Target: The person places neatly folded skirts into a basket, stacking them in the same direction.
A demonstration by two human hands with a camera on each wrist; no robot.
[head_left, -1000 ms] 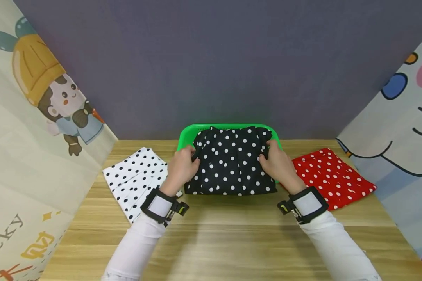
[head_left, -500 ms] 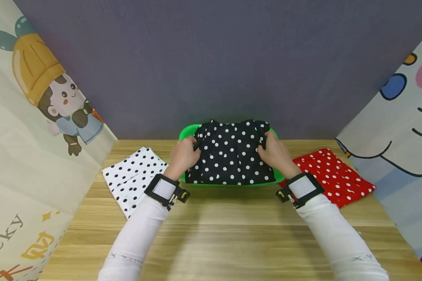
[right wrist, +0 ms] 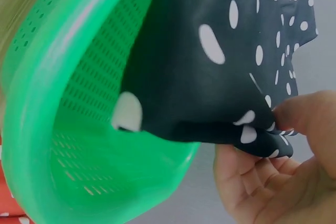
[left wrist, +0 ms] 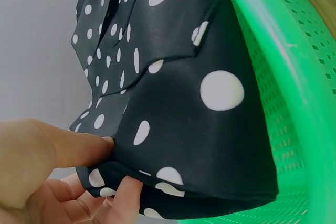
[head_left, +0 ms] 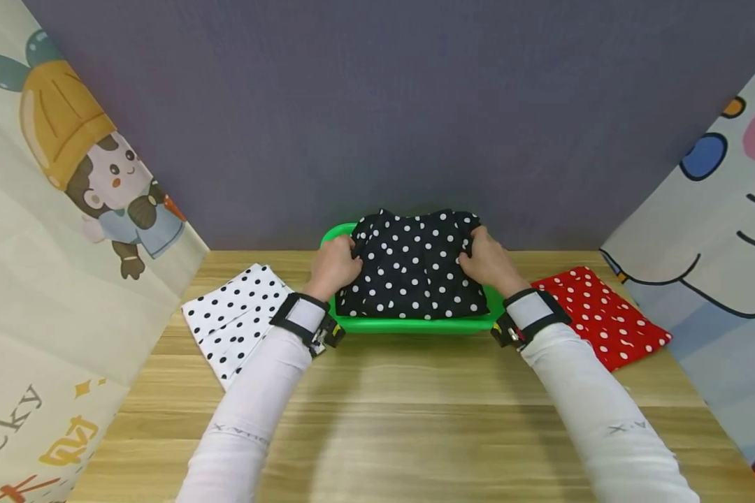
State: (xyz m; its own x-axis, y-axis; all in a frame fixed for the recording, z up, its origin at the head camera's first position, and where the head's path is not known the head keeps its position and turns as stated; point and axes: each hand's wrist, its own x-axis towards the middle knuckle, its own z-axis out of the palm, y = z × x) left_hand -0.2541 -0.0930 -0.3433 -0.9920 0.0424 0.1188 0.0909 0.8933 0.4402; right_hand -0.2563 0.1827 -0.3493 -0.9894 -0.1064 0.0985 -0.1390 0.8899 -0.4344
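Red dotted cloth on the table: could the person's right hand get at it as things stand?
Probably not without letting go: the right hand pinches the black dotted cloth, though the red dotted cloth lies close by.

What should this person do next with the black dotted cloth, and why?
I'd probably lower the black dotted cloth into the green basket: the left grip and right grip pinch its opposite sides, holding it over the basket's opening, with perforated wall showing beside it in both wrist views.

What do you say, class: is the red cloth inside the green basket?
No, the red cloth lies on the table, beside the basket.
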